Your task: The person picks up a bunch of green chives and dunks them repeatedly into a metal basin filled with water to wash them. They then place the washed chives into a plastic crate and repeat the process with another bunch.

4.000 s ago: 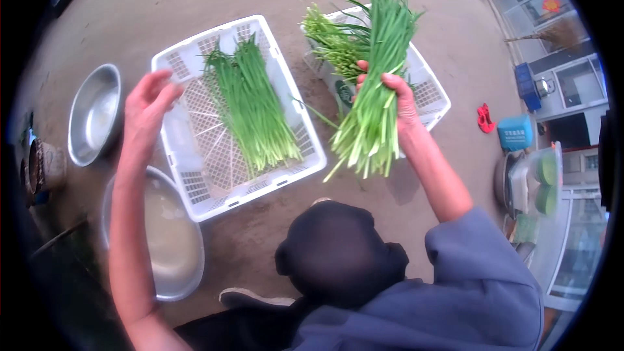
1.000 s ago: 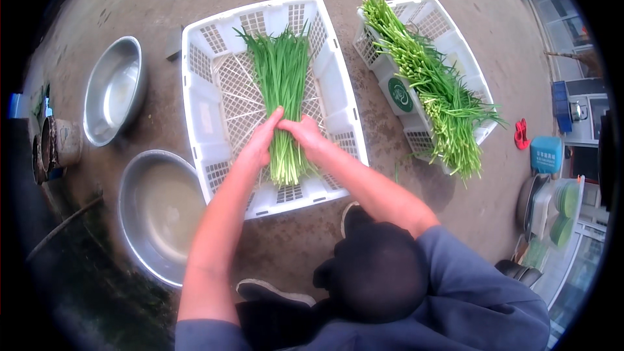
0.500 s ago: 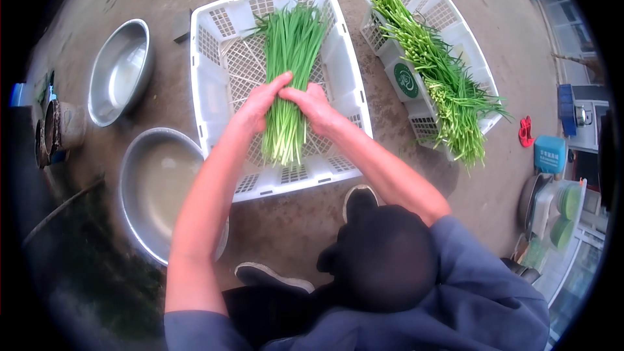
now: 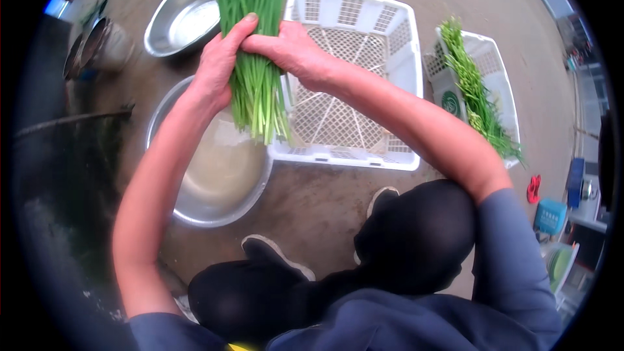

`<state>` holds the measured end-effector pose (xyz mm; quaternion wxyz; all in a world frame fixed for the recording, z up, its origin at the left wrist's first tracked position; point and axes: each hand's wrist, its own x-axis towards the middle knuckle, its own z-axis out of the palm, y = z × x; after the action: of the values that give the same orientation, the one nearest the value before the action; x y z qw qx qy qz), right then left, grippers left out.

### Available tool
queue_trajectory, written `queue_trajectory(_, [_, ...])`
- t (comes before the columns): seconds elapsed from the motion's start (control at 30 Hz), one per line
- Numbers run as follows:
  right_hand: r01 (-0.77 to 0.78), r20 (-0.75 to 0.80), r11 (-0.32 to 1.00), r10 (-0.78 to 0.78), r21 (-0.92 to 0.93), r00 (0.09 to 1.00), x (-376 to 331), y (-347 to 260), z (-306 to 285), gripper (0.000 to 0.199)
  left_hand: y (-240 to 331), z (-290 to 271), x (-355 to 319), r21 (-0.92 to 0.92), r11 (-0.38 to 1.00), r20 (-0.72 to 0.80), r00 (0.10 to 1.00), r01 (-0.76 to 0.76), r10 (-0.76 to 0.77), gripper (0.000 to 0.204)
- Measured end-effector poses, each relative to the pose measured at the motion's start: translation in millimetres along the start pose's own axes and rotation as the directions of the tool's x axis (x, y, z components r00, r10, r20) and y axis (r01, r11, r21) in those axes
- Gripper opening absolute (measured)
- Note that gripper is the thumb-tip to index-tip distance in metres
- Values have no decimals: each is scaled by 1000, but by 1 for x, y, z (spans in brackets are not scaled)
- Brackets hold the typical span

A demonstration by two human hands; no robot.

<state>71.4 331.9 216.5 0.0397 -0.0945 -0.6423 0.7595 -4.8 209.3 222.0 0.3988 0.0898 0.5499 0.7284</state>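
Head view, single: we are looking through the left of two wide fisheye cameras worn side by side on the person's head. Aim: we are facing steeply downward, over the dark-clad knees (image 4: 416,240), onto the brown ground (image 4: 318,198). Near range: we are viewing the left hand (image 4: 216,68), the right hand (image 4: 296,55) and the bare forearms (image 4: 409,120) from above and behind. Farther range: a white crate (image 4: 338,117), upper middle. Format: upright, unmirrored; we are seeing straight edges bending toward a dark, curved border.
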Motion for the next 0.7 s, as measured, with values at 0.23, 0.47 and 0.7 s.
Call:
queue_trajectory(0.23, [-129,375,982,173,-141,911,34,64,108,36,-44,-113,-77,-105,984,-340,935,-143,99,55])
queue_trajectory(0.47, [-197,301,945,274,-262,913,9,193,151,48,-173,-214,-96,-171,984,-449,886,45,-118,63])
queue_trajectory(0.7, [-293,-190,643,226,-707,955,-17,232,119,61,-179,-185,-139,-110,934,-696,644,341,-317,60])
